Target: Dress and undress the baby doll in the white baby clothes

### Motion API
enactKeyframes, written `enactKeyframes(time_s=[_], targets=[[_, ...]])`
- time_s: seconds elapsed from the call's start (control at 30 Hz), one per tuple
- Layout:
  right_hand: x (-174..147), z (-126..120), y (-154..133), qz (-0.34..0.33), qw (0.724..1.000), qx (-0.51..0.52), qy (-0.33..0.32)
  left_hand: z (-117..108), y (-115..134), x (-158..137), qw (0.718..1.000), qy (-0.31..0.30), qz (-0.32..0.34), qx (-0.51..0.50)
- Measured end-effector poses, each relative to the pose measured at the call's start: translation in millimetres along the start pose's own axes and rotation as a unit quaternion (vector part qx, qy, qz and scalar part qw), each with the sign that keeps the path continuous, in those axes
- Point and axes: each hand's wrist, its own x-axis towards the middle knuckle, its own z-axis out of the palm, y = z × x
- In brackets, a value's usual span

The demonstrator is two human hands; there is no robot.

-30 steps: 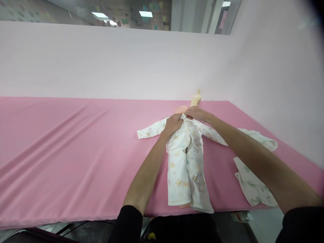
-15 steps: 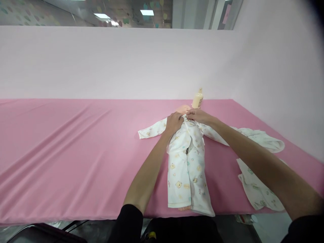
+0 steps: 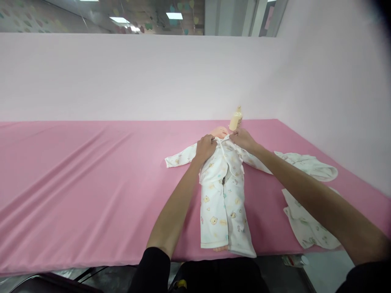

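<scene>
A baby doll (image 3: 219, 131) lies on its back, its head toward the wall. It wears a white baby top (image 3: 214, 169) printed with small bears, sleeves stretched out to both sides, and matching trousers (image 3: 214, 219). Part of a foot (image 3: 220, 248) peeks out below one trouser leg. At the collar, my left hand (image 3: 206, 147) is closed on the top's left edge beside the neck. Opposite it, my right hand (image 3: 242, 139) pinches the collar's right edge. The fingertips are partly hidden, and the neckline is spread between the hands.
Behind the doll's head stands a pale yellow pump bottle (image 3: 235, 119). White folded clothing (image 3: 317, 167) and a green-printed white garment (image 3: 311, 228) lie to the right, partly behind my right forearm. A pink cover (image 3: 91, 195) spreads over the table, with a white wall behind.
My hands have moved apart from the middle of the collar, the right one outward to the right. The neckline now lies wider and flatter. The view has shifted slightly.
</scene>
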Motion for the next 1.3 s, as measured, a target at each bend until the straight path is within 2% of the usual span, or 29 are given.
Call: enactKeyframes(time_s=[0.17,0.33,0.47,0.63,0.77,0.9,1.07,1.3], targets=[[-15.4,4.0,-22.9,-0.065,0.990,-0.060,-0.110,-1.2,1.6,0.1,1.000,-0.012,0.004,-0.004],[-17.3,6.1,-42.8,-0.081,0.967,-0.213,-0.119,-4.6,-3.3,1.5,1.000,-0.028,-0.007,-0.011],[-17.3,0.5,-57.8,-0.103,0.927,-0.324,-0.157,-6.7,-3.4,0.9,0.999,-0.033,-0.007,-0.019],[-18.2,-0.6,-73.9,-0.164,0.863,-0.422,-0.222,-7.1,-1.7,-0.4,0.999,-0.038,0.006,0.007],[-21.0,4.3,-77.4,-0.197,0.822,-0.497,-0.194,-7.1,-2.6,-1.1,0.999,-0.034,0.007,0.028],[-21.7,6.3,-72.8,-0.227,0.802,-0.519,-0.188,-8.2,-2.3,-2.4,0.998,-0.042,0.005,0.046],[-17.0,-3.0,-65.4,-0.288,0.771,-0.520,-0.228,-14.1,4.8,-7.3,0.996,-0.058,0.012,0.069],[-13.2,-8.6,-55.5,-0.286,0.776,-0.511,-0.234,-27.9,25.0,-15.9,0.990,-0.101,0.025,0.099]])
